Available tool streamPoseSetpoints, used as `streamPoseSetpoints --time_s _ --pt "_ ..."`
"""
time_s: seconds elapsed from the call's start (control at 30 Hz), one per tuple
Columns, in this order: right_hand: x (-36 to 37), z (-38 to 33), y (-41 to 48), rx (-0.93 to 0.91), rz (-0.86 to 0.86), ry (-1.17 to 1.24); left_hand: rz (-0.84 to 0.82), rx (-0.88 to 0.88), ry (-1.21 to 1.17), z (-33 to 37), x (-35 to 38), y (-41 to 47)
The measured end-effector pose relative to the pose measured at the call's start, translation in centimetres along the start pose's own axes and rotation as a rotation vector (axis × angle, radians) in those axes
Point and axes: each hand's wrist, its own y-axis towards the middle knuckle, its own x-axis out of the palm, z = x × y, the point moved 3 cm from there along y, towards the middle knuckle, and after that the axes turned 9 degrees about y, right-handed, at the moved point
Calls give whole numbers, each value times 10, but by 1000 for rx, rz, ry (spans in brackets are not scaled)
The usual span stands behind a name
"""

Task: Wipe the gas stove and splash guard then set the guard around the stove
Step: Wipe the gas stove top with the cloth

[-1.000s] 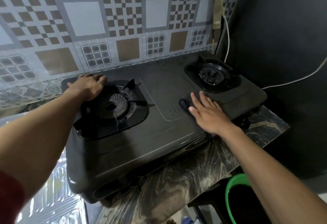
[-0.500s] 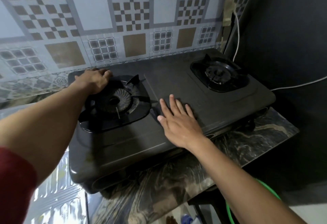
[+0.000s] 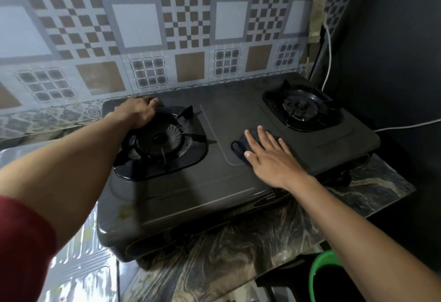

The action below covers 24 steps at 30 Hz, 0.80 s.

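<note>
Your right hand [image 3: 272, 158] pressed the soft, limp cloth [image 3: 241, 146] flat, fingers spread, mid-stove [image 3: 238, 115]; your left hand [image 3: 137, 111] braced its back-left corner, fingers curled.

Premises: a domestic kitchen. A two-burner gas stove [image 3: 238, 158] sits on a marble-patterned counter [image 3: 238, 254] against a wall of patterned ceramic tiles [image 3: 143, 27]. A white cable [image 3: 329, 51] runs down the dark side wall. A green-rimmed bucket [image 3: 319, 268] stands below the counter.
</note>
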Motion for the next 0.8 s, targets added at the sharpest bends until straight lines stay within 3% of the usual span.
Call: streamPoseSetpoints --time_s 0.13,0.33,0.53,0.8 --pt "-6 9 13 29 18 8 45 82 -11 29 1 -2" --pt "-12 17 25 19 40 30 65 257 201 100 12 -15" --pt "-25 29 43 10 50 46 1 284 293 154 33 -19" --pt "-26 37 58 -91 75 32 -4 272 560 156 48 -5"
